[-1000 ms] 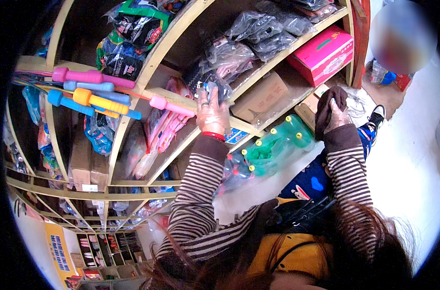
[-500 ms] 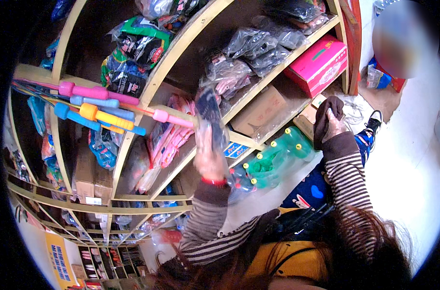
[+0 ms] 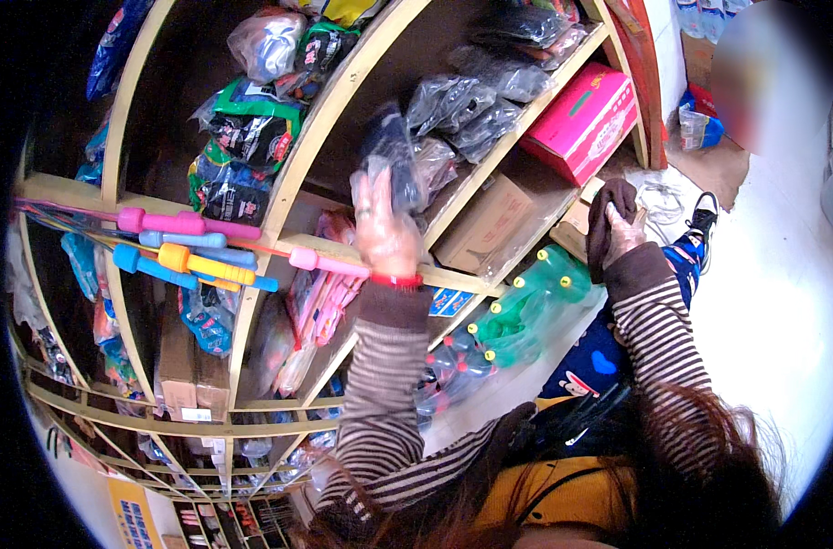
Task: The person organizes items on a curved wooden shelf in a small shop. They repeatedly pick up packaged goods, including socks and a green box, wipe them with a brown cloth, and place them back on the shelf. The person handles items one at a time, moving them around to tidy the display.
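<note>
My left hand (image 3: 384,224), with a red band at its wrist, reaches up to the shelf. Its fingers are stretched out flat against a dark package in clear plastic (image 3: 396,151), slightly smeared by motion. That package stands at the shelf opening, close beside other plastic-wrapped packages (image 3: 442,105). Over on the right, my right hand (image 3: 625,233) is closed on a dark brown cloth (image 3: 609,215), which hangs bunched from the fingers.
Skipping ropes with coloured handles (image 3: 192,261) hang across the wooden shelf frame (image 3: 293,183). A pink box (image 3: 581,123) and a cardboard box (image 3: 485,220) occupy shelf compartments. Green bottles (image 3: 526,302) stand low beside the shelf. A blurred figure (image 3: 773,82) is at the upper right.
My left hand has moved up and inward with the dark package, which now lies against the shelved packages; its fingers have straightened. The right hand still holds the cloth. The view has shifted slightly.
</note>
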### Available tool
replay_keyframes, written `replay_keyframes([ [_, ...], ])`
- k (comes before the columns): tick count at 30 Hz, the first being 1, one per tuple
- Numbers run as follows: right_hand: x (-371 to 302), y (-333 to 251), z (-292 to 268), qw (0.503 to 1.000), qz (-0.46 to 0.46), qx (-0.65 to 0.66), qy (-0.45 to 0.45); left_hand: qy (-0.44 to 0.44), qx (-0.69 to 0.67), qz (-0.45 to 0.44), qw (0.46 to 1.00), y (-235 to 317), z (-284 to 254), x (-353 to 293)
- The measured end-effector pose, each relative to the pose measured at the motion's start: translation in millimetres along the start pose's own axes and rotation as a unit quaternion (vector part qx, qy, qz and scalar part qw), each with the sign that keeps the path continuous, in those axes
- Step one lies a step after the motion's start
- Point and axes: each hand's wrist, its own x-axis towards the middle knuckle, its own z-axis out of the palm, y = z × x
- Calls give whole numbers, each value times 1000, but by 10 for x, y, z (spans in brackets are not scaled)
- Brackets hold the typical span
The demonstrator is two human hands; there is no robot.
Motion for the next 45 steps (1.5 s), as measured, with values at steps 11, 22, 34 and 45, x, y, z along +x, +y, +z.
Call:
replay_keyframes([
  [11, 140, 586, -206, 979, -148, -135, -33, -276, 90, -196, 937, 308, 854, 1463],
  [22, -68, 36, 92, 992, 10, 127, 28, -187, -324, -401, 836, -1098, 979, 705],
  [34, -87, -53, 202, 997, 2, 68, 23, -238, 143, -241, 930, -885, 878, 193],
  [45, -397, -619, 408, 967, 74, 229, 85, 8, -91, -253, 963, -881, 485, -26],
])
